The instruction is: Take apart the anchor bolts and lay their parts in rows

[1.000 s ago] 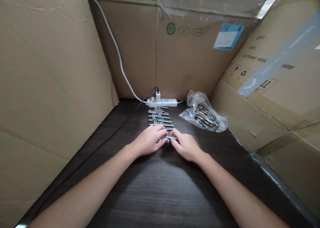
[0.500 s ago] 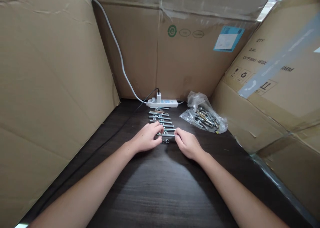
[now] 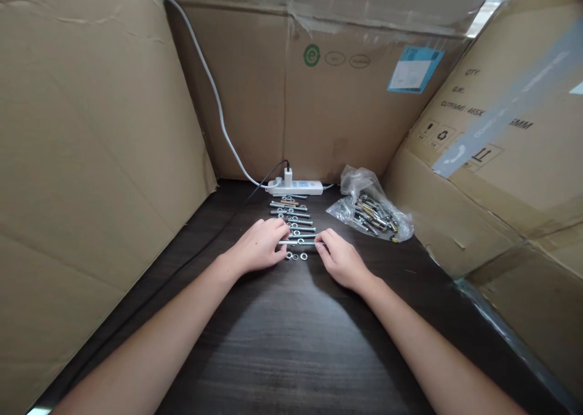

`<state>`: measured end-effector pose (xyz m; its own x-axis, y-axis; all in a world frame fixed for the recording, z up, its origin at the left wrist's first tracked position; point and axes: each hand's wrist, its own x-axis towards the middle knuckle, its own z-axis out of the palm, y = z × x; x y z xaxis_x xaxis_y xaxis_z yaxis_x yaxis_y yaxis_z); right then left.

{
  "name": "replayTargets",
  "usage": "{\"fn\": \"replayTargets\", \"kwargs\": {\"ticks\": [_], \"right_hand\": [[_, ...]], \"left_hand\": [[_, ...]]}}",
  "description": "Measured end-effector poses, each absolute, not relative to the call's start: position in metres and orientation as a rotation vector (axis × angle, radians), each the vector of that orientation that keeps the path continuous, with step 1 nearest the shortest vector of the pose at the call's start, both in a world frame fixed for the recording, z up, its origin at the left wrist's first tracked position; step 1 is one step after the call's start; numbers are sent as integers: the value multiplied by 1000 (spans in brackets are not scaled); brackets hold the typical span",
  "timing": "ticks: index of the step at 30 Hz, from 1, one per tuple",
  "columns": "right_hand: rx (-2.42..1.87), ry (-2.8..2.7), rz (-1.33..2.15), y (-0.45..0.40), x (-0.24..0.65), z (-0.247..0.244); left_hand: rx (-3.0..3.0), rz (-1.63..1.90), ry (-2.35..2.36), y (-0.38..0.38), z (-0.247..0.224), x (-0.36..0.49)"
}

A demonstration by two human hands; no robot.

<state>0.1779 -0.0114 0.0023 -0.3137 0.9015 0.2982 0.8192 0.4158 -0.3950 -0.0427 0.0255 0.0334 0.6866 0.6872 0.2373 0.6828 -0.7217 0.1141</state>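
A long, thin metal bolt [image 3: 298,242] lies crosswise between my two hands, just above or on the dark tabletop. My right hand [image 3: 340,257] pinches its right end between thumb and fingers. At the other end, the curled fingers of my left hand [image 3: 262,245] close around the bolt's tip; their undersides are hidden. Several loose washers and rings lie close by, among them a flat washer [image 3: 303,256] nearest me. Beyond the hands, several bolts [image 3: 300,222] lie in a column of crosswise rows, with small nuts and washers between them.
A white power strip [image 3: 300,188] with a plugged-in charger stands behind the rows. To the right lies a clear plastic bag [image 3: 353,181] of metal bolts. A black cable [image 3: 214,237] crosses the table on the left. Cardboard boxes [image 3: 337,117] wall in the back and both sides.
My left hand has shifted left, away from my right hand, and more of the bolt shows between them. The part visible there looks thinner than before. Another ring shows near my left thumb.
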Motion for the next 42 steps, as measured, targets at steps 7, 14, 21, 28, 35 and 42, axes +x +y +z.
{"fn": "replayTargets", "kwargs": {"ticks": [7, 14, 21, 28, 35, 42], "right_hand": [[-1487, -2264, 199, -9, 179, -4], [-1456, -2213, 211, -6, 178, -7], [-1449, -2143, 238, -6, 178, -7], [-1388, -2126, 229, -6, 178, -8], [-1402, -2095, 238, -6, 178, -9], [-1378, -2084, 210, -13, 174, 2]], "left_hand": [[2870, 318, 1233, 26, 28, -47], [2811, 290, 1221, 26, 26, -46], [2772, 353, 1208, 27, 25, -44], [2757, 339, 1200, 27, 25, -43], [2764, 341, 1192, 26, 25, -43], [2761, 379, 1187, 25, 27, -42]]}}
